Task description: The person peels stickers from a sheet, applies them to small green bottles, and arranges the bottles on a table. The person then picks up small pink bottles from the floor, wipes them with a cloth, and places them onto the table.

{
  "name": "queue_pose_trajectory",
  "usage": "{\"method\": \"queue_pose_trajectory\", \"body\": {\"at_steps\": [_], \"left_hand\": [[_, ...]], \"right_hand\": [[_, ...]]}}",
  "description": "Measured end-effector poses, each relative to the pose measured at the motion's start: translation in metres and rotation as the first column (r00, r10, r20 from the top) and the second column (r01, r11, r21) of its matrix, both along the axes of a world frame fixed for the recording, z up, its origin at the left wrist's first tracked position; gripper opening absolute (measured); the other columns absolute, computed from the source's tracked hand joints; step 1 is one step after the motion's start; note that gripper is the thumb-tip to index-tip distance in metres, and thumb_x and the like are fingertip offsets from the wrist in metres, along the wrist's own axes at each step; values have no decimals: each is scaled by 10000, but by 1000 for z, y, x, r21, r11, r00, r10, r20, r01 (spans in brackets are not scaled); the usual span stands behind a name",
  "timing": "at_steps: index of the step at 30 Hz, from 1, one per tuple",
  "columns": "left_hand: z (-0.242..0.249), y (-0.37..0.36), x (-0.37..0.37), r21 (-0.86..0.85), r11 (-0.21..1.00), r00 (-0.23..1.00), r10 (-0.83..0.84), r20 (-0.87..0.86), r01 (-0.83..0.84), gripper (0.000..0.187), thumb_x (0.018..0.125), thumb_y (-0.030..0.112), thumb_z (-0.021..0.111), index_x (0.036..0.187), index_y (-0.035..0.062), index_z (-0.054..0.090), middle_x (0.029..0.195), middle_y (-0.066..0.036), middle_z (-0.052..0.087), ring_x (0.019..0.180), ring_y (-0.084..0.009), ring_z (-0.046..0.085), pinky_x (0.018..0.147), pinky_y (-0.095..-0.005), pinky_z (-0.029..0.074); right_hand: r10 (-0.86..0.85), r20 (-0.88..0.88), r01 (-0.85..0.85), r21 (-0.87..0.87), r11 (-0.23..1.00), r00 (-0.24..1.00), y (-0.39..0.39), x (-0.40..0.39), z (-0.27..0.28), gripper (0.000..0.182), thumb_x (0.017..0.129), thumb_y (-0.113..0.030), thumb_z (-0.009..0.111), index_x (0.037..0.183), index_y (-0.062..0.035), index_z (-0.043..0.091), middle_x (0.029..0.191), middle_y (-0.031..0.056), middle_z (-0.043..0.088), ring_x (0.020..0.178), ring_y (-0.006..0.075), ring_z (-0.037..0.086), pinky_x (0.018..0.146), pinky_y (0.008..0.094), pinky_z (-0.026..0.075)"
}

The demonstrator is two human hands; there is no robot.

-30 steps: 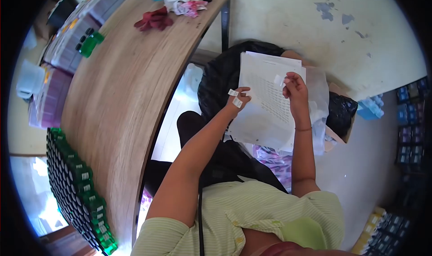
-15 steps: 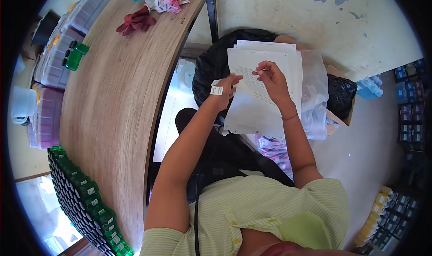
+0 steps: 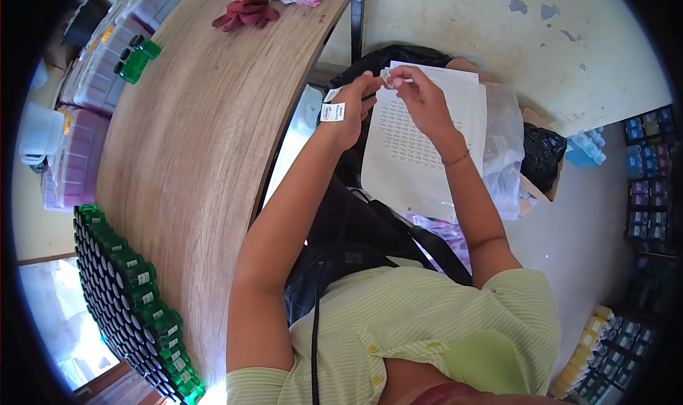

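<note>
White printed labels [image 3: 332,112] are stuck on the back of my left hand [image 3: 348,112], near the wrist. Its fingers stretch towards my right fingertips, roughly meeting them, and I make out nothing gripped in them. My right hand [image 3: 425,105] pinches a small whitish label [image 3: 389,82] between thumb and forefinger. Below both hands lies a stack of white label sheets [image 3: 398,181]. Rows of small printed labels cover part of the top sheet, and its lower part is blank.
At left stands a wooden table [image 3: 192,156] bearing packed green bottles with black caps [image 3: 135,298], two loose green bottles [image 3: 135,62] and a dark red glove [image 3: 245,12]. Plastic bins [image 3: 82,156] line its far side. A black bag [image 3: 544,156] sits right of the sheets.
Both hands have moved up towards the sheets' top edge and come together at the fingertips. The left hand has turned, showing its stuck labels more fully. The camera view has shifted slightly.
</note>
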State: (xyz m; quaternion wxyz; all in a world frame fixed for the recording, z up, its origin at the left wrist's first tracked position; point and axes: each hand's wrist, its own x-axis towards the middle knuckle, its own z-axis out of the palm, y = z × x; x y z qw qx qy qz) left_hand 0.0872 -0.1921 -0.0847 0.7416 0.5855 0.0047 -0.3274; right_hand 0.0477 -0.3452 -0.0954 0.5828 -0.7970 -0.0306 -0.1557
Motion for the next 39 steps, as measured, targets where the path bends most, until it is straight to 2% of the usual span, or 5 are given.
{"method": "queue_pose_trajectory", "body": {"at_steps": [8,16,24,31,39], "left_hand": [[56,46,3,-224,974,919,72,387,18,410,923,394,420,1168,71,485,1208,-64,501,1171,-228,433,999,-358,268],[86,151,9,-120,982,855,186,484,-146,452,938,387,399,1220,37,447,1249,-95,487,1176,-234,477,935,-333,364],[38,239,43,-372,700,611,714,343,-610,350,920,285,474,1222,117,419,1148,-29,461,1036,-210,551,794,-367,445],[35,241,46,-377,704,585,710,393,-602,403,904,232,488,1269,115,365,1183,-37,405,987,-171,558,730,-322,472],[19,243,60,-432,567,432,820,375,-702,611,850,108,588,1350,103,236,1287,-93,282,1014,-172,507,761,-308,490]], "right_hand": [[104,185,-98,-40,994,977,24,31,63,290,807,-209,674,1053,-69,610,954,30,517,718,103,499,642,219,438],[359,275,-323,-170,931,892,99,77,108,194,798,-187,683,880,-25,617,867,16,570,784,112,548,703,241,440],[542,192,-522,-146,840,818,261,252,123,534,771,-239,696,1203,-63,437,1009,74,569,789,133,569,663,261,471],[381,364,-204,-440,874,850,418,394,102,841,692,-243,745,1354,-137,239,1148,214,541,1004,318,584,896,381,448],[531,167,-382,-523,762,831,416,402,113,879,650,-305,768,1356,-192,258,983,214,613,960,342,594,849,380,459]]}}
